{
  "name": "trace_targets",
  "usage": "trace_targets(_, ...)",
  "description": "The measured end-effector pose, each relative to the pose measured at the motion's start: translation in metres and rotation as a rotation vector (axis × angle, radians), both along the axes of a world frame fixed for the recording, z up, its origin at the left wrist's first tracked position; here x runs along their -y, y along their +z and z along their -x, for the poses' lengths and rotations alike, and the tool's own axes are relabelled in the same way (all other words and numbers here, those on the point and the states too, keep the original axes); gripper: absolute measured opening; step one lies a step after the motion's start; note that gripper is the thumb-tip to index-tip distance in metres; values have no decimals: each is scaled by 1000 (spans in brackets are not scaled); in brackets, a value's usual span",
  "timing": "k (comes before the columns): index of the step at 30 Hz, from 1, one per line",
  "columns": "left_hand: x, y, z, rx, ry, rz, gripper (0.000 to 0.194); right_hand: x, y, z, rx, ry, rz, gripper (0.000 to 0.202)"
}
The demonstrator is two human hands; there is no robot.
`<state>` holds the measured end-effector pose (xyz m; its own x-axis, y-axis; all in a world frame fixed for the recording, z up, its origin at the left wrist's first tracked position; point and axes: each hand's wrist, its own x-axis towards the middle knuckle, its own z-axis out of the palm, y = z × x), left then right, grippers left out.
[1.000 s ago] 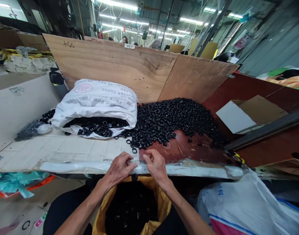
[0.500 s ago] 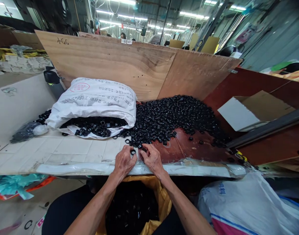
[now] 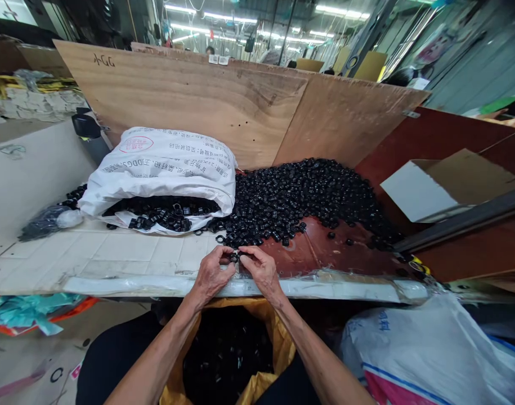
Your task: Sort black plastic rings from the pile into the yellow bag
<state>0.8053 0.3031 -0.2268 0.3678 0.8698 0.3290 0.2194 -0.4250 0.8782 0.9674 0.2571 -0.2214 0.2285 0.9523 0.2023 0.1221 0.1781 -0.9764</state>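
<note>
My left hand (image 3: 215, 273) pinches a small black ring (image 3: 233, 257) between thumb and fingers above the table's front part. Close beside it, my right hand (image 3: 262, 271) is closed on a small black part (image 3: 241, 254), and the two parts meet or nearly meet. Just beyond my fingertips lies a big heap of black parts (image 3: 308, 191). A white printed sack (image 3: 168, 163) lies to the left of the heap, its open mouth towards me and full of the same parts. Below my wrists stands a yellow bag (image 3: 285, 337) holding many black pieces.
Wooden boards (image 3: 189, 101) wall the back of the table (image 3: 126, 253). An open cardboard box (image 3: 421, 191) and a dark metal bar (image 3: 464, 228) are at the right. A clear bag of dark parts (image 3: 44, 222) lies far left. A white sack (image 3: 413, 349) stands low at the right.
My hands have come closer together, and the ring in my left hand now sits against or near the part in my right. The view has shifted slightly.
</note>
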Motion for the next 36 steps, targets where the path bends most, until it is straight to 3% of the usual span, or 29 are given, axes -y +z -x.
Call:
trace_targets(4,0,0,-2,80,-57,63,21,4,-4,0,-84,19,32,32)
trace_targets(10,1,-5,-2,120,-42,89,27,5,-7,2,142,-1,-117,20)
trace_targets(18,2,2,3,153,-79,-31,17,8,-1,1,177,2,-178,18)
trace_targets(24,2,3,5,153,-111,-2,17,5,-4,1,123,10,-91,23)
trace_targets(31,2,1,6,131,-120,42,18,4,-1,3,423,-84,-142,32)
trace_targets(36,3,4,5,142,-109,58,16,3,5,3,361,-21,-97,28)
